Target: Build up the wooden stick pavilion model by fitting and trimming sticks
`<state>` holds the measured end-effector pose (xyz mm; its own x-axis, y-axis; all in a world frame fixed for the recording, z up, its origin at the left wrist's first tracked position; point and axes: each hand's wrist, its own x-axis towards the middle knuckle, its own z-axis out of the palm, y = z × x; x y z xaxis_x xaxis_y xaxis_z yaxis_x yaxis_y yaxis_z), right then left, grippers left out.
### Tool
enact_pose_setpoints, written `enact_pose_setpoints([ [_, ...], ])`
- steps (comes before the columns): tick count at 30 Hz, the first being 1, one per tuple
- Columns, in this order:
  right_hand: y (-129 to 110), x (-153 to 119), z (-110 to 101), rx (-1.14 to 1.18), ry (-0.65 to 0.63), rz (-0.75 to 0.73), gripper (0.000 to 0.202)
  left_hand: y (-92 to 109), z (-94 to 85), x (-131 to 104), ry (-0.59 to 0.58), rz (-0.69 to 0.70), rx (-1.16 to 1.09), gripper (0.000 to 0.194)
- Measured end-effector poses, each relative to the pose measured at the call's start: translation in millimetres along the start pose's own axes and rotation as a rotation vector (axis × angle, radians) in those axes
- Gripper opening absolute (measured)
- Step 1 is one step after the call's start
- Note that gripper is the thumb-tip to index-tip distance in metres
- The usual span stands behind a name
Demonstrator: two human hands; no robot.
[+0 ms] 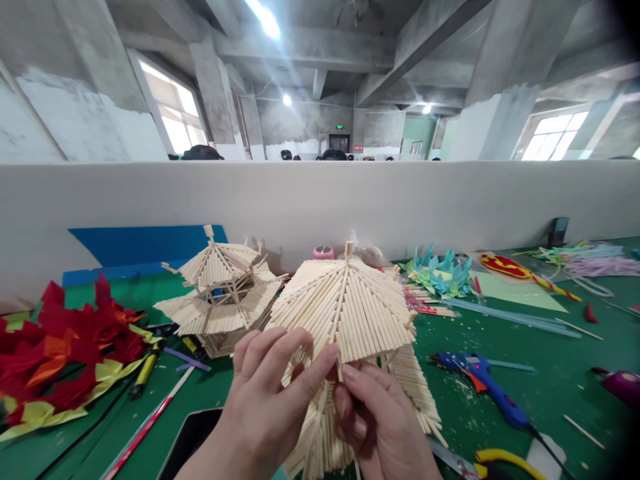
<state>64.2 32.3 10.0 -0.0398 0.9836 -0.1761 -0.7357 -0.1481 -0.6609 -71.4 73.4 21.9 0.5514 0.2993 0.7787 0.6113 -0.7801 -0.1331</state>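
Observation:
A pavilion model [345, 300] built of pale wooden sticks stands in front of me, its pointed roof above a wider lower roof. My left hand [280, 387] curls its fingers over the near edge of the upper roof, the thumb pressed near the front corner. At that same corner, my right hand [375, 407] pinches a short wooden stick [341, 365] between thumb and fingers. Part of the stick and the roof corner are hidden by the fingertips. Behind on the left is a second stick pavilion [220, 293] with two tiers of roof.
A blue glue gun [485, 380] and yellow-handled pliers [505, 460] lie at right. Red and yellow paper pieces [75, 353] cover the left side. A turquoise paper flower [440, 272] and a red-yellow ornament [505, 265] are farther back, before a white partition [320, 200].

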Motion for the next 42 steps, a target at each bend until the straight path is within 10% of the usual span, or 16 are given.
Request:
enact_pose_setpoints([
  [42,5.0,2.5,-0.5,0.008,0.013,-0.024,0.023,3.7,-1.9,-9.5,0.042,-0.040,-0.062,0.033],
])
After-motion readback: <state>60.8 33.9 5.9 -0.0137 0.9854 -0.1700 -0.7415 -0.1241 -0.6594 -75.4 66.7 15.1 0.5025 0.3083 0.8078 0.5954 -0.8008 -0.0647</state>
